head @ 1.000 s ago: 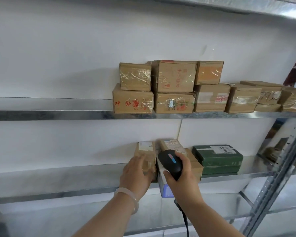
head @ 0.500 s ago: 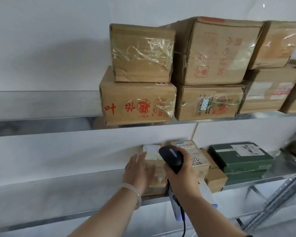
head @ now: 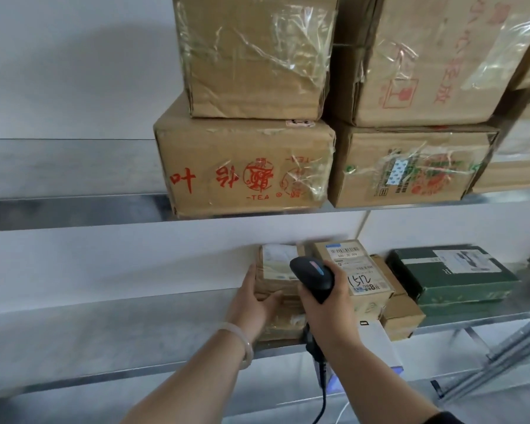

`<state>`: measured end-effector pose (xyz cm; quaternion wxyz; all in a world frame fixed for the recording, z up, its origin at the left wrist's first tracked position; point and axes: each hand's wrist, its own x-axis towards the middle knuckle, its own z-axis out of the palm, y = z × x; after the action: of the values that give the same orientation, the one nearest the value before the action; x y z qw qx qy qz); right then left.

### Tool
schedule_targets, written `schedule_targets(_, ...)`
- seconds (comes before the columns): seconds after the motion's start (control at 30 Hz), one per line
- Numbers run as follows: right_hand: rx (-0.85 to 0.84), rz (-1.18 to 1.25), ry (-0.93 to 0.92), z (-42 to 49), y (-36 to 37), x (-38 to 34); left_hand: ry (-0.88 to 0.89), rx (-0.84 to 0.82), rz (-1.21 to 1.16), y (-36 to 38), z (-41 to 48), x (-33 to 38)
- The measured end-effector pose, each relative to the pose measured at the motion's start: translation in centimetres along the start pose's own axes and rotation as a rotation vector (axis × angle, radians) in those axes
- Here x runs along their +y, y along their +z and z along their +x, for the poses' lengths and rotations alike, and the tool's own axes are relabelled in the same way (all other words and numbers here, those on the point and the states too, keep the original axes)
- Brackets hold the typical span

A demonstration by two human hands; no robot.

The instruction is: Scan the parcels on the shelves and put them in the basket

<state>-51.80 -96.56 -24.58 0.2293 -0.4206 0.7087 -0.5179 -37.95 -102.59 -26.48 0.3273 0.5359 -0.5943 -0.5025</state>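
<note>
Left hand (head: 251, 304) slid round parcel (head: 277, 267), now gripping it, lower centre; right hand (head: 331, 313) clasps scanner (head: 312, 278).

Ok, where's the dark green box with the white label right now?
Head view, right side: the dark green box lies flat on the lower shelf, just right of the small brown cartons.
</note>
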Motion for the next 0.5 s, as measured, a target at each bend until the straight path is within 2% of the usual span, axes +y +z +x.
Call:
schedule_targets(0.2, -0.007, 0.193, -0.064, -2.5, -2.4, -1.4, 0.147, 0.084, -0.092, -0.1, -4.8, 0.5)
schedule_targets(0.5, -0.029, 0.242, -0.254, -9.0, -7.3, -1.5, 0.215, 0.225, -0.141, 0.9, -13.5, 1.9)
